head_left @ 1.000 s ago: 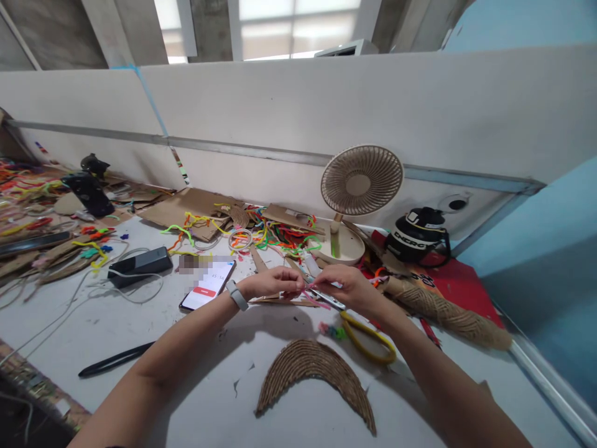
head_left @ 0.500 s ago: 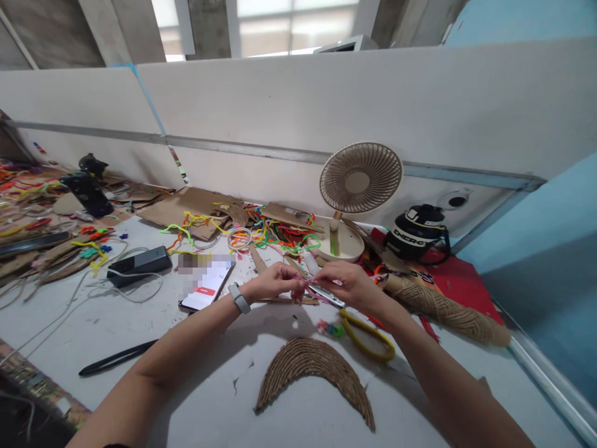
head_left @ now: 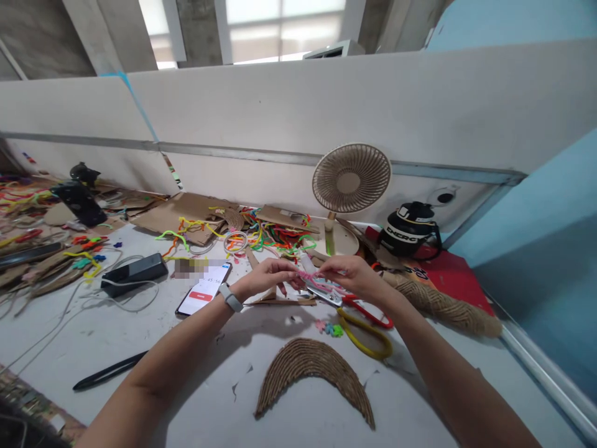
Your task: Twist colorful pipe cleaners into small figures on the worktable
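Note:
Between my two hands a pink pipe cleaner (head_left: 308, 275) is stretched above the table. My left hand (head_left: 274, 274) pinches its left part, with the fingers bent over it. The right part is pinched by my right hand (head_left: 349, 274). Just beneath the hands lies a pair of scissors (head_left: 366, 336) with red and yellow handles; its blades point up and left. Small pink, blue and green twisted pieces (head_left: 330, 328) rest beside the handles. Closer to me, a curved crescent of brown coiled twine (head_left: 311, 367) lies flat.
A phone (head_left: 205, 292), a black power bank (head_left: 135, 274) with a white cable and black tweezers (head_left: 109, 371) lie at left. Behind are a fan (head_left: 351, 180) and heaped coloured pipe cleaners (head_left: 275, 235). A twine roll (head_left: 448, 308) and black pot-shaped object (head_left: 407, 230) are at right.
The view has shifted slightly to the right. My hands have drawn a little apart, with more of the pink pipe cleaner showing between them. The scissors' red handle is now more visible.

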{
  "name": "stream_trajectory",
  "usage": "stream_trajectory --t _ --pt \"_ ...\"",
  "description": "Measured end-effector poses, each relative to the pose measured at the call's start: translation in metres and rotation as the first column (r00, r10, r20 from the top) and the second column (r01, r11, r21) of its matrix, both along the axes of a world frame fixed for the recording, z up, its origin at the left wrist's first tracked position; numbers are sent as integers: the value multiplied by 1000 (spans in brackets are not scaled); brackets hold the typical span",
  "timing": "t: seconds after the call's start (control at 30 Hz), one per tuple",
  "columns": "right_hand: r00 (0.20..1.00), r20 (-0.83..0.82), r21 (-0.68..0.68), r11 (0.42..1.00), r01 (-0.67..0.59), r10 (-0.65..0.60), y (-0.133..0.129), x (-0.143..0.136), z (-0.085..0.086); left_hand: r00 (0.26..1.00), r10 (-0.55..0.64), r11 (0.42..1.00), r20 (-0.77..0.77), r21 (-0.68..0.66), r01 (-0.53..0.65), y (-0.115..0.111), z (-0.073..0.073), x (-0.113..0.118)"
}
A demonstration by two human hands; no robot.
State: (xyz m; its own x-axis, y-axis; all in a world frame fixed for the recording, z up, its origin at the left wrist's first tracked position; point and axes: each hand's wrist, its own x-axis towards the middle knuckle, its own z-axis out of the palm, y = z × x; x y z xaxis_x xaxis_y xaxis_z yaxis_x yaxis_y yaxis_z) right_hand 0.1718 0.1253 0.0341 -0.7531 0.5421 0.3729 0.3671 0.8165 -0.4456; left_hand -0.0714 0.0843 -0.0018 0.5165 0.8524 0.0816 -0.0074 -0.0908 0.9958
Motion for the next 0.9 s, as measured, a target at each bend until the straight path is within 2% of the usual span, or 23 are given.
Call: stream_trajectory --t 0.17,0.43,0.9 --pt "999 18 24 999 -33 33 1 -1 -2 1000 -9 1000 -6 -12 9 1 -6 2" --pt "997 24 -14 997 -72 72 -4 -5 0 1000 -13 999 -9 -37 12 -1 -4 4" --pt "995 60 -33 997 -76 78 -8 -8 0 999 -29 999 -39 -46 28 -2 -12 7"
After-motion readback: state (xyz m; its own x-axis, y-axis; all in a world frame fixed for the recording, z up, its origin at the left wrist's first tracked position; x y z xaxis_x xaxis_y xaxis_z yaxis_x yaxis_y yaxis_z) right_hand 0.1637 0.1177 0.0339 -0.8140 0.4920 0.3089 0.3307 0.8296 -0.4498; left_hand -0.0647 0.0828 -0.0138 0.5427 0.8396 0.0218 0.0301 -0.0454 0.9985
